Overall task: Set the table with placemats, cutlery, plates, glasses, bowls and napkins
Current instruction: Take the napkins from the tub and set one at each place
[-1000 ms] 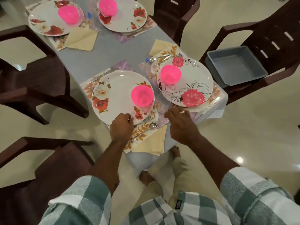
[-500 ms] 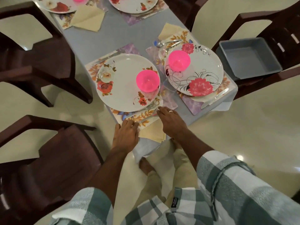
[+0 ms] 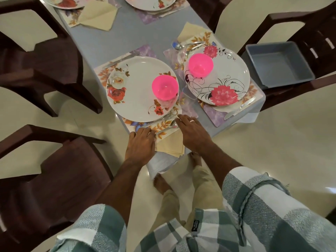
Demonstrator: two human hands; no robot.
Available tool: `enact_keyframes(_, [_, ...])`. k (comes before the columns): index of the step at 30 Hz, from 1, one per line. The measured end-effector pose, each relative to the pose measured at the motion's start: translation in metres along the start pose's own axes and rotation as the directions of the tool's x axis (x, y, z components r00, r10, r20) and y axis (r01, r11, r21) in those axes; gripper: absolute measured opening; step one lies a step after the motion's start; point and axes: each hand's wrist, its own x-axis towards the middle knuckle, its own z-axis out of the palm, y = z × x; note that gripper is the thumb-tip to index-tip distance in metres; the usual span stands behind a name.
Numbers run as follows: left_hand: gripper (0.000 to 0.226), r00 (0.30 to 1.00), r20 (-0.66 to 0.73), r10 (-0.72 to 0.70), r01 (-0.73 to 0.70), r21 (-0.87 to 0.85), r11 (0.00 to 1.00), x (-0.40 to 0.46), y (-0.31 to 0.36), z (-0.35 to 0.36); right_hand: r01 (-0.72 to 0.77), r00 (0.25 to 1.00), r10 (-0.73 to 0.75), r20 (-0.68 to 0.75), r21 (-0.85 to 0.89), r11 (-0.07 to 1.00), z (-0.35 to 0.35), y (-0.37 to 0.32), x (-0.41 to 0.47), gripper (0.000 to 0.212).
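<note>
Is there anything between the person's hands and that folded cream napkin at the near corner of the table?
Nothing visible does. The folded cream paper napkin lies in the gap between the left hand and the right hand, partly tucked under the floral placemat, where a metal spoon lies.

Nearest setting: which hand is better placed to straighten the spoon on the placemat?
Right, probably. The right hand has its fingers beside the bowl end of the spoon, free to nudge it. The left hand lies flat on the placemat's near edge, steadying it.
</note>
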Motion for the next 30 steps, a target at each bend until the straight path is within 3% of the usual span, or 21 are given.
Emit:
enact_keyframes(5, [0.054,0.992,-0.114,0.05,-0.059,-0.074,0.996,0.017,0.005,-0.024,-0.027,0.997,0.025,-0.077,-0.019,0.999,-0.021,0.016,-0.007,0.063])
enact_keyframes(14, [0.065,0.984,-0.083,0.157,-0.163,-0.065,0.985,0.04,0.045,-0.04,-0.111,0.976,0.094,-0.195,-0.078,0.991,-0.056,0.05,-0.047,0.061])
enact_keyframes(21, [0.069,0.949,-0.11,0.294,-0.304,-0.094,0.948,0.073,0.126,-0.058,-0.248,0.949,0.225,-0.223,-0.079,0.966,-0.084,0.099,-0.091,0.065])
enact_keyframes(30, [0.071,0.872,-0.068,0.485,-0.49,-0.075,0.869,0.142,0.261,-0.071,-0.421,0.875,0.396,-0.278,-0.035,0.906,-0.118,0.221,-0.15,0.064])
